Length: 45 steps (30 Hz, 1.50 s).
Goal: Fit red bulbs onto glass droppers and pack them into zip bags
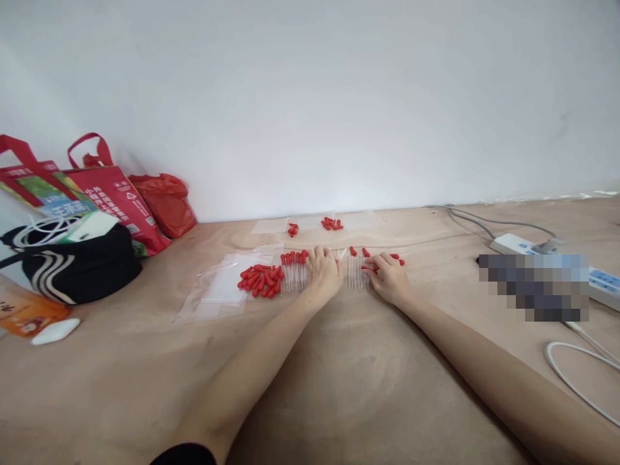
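Note:
My left hand rests over a row of clear slim tubes topped with red rubber bulbs, which look like droppers. Its fingers are apart; the undersides are hidden. Close to its thumb side shows a thin clear edge I cannot identify. Bare clear tubes lie side by side between the hands. At their right end, my right hand has thumb and fingers closed on a red rubber bulb. Loose red bulbs are heaped left of the row, and a few more bulbs lie just beyond the tubes.
Clear plastic bags lie left of the heap. Farther back are small groups of red bulbs. Shopping bags and a black striped bag stand at left. A power strip, cables and a blurred-out object are at right.

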Each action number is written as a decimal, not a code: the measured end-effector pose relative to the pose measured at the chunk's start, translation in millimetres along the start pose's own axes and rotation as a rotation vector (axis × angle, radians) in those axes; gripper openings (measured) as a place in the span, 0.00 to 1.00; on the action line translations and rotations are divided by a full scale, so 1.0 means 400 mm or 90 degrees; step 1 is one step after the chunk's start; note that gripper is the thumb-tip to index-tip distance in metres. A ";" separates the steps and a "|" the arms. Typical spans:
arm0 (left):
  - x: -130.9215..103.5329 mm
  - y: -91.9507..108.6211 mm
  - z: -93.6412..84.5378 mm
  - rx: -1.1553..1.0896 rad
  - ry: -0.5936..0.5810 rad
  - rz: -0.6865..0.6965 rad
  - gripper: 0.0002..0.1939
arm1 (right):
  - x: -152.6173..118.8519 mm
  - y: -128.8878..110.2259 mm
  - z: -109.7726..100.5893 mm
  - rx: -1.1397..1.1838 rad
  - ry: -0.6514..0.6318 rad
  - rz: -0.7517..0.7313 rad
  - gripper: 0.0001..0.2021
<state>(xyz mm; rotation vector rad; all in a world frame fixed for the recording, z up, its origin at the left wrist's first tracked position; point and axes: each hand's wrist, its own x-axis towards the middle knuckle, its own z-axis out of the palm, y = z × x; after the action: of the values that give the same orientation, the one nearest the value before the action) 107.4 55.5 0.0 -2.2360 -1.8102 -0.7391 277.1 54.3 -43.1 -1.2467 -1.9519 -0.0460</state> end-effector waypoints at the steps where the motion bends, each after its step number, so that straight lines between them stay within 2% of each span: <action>1: -0.010 -0.018 -0.016 -0.014 0.012 0.026 0.08 | -0.001 0.001 0.003 0.022 -0.004 -0.010 0.08; 4: -0.052 -0.084 -0.054 -0.070 0.026 0.141 0.06 | -0.004 0.006 0.014 0.065 -0.012 -0.027 0.09; 6: -0.084 -0.126 -0.064 -0.077 0.036 0.204 0.07 | -0.006 0.005 0.017 0.052 -0.026 -0.037 0.09; 8: -0.110 -0.157 -0.061 -0.074 0.052 0.256 0.08 | -0.006 0.000 0.014 0.003 -0.048 -0.037 0.09; 11: -0.132 -0.177 -0.044 -0.073 0.074 0.295 0.11 | -0.005 -0.020 0.002 -0.074 -0.065 -0.018 0.08; 15: -0.133 -0.176 -0.030 -0.074 0.055 0.307 0.14 | -0.005 -0.057 -0.006 -0.055 -0.073 -0.016 0.07; 20: -0.132 -0.175 -0.031 -0.085 0.046 0.288 0.12 | -0.010 -0.102 0.009 0.174 -0.121 -0.103 0.10; 22: -0.133 -0.176 -0.033 -0.091 0.044 0.285 0.12 | -0.013 -0.115 0.014 0.221 -0.138 -0.121 0.11; 39: -0.143 -0.171 -0.029 -0.087 0.056 0.324 0.14 | -0.013 -0.146 0.011 0.304 -0.152 -0.120 0.08; 45: -0.141 -0.174 -0.035 -0.087 0.084 0.357 0.17 | -0.019 -0.145 0.016 0.318 -0.115 -0.120 0.07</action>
<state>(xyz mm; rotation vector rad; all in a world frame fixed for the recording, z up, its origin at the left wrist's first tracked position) 29.4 17.7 -26.9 -2.5276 -1.0156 -0.8763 229.6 21.6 -30.9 -0.7580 -2.0586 0.4473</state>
